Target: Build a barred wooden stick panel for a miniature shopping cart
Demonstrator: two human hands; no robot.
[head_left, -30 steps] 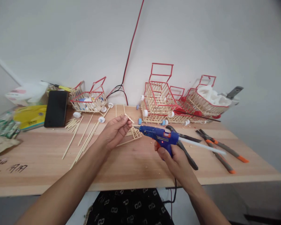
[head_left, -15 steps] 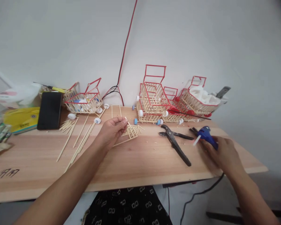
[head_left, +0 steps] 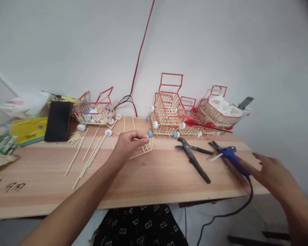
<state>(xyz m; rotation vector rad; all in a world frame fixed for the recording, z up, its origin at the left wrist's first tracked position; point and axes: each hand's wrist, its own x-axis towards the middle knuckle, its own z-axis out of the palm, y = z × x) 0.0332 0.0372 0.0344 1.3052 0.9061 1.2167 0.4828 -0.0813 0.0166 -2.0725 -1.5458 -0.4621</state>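
Observation:
My left hand (head_left: 128,145) is closed, thumb and forefinger pinching a short wooden stick (head_left: 147,137) whose pale tip shows. Beneath the fingertips lies a small lattice of glued sticks (head_left: 147,147), partly covered by the hand. At the right, my right hand (head_left: 274,174) hovers beside the blue hot glue gun (head_left: 229,154), fingers apart and holding nothing, slightly blurred. The glue gun rests across red-handled pliers (head_left: 237,173), a white glue stick poking from its back end. Black-handled cutters (head_left: 193,160) lie between the two hands.
Finished stick carts with red rims (head_left: 169,106) stand along the wall, and another cart (head_left: 93,112) stands left. Loose long sticks (head_left: 92,160), a phone (head_left: 56,121) and a yellow packet (head_left: 29,130) occupy the left side. The gun's black cord (head_left: 228,215) hangs over the front edge.
My right hand has let go of the glue gun and drawn back to the right. My left hand has turned a little, its fingertips lower over the lattice.

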